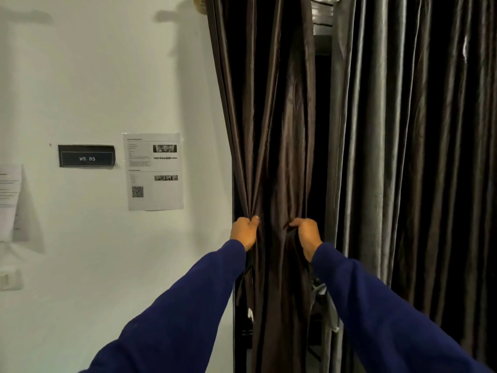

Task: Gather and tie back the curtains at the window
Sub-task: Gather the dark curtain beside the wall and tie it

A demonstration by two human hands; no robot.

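A dark brown satin curtain (pixel 271 130) hangs in folds beside the white wall, bunched narrow at waist height. My left hand (pixel 244 231) grips its left edge, fingers curled into the folds. My right hand (pixel 306 234) grips its right edge at the same height. The cloth between the two hands is pulled together. A second, grey curtain (pixel 403 157) hangs straight to the right, untouched. A dark strap-like strip (pixel 248 265) hangs below my left hand; what it is I cannot tell.
The white wall (pixel 107 76) on the left carries a black "WS 05" sign (pixel 87 156), a printed sheet (pixel 154 171) and another paper (pixel 9 200). A wall socket (pixel 9 278) sits low left. A dark gap (pixel 321 157) opens between the curtains.
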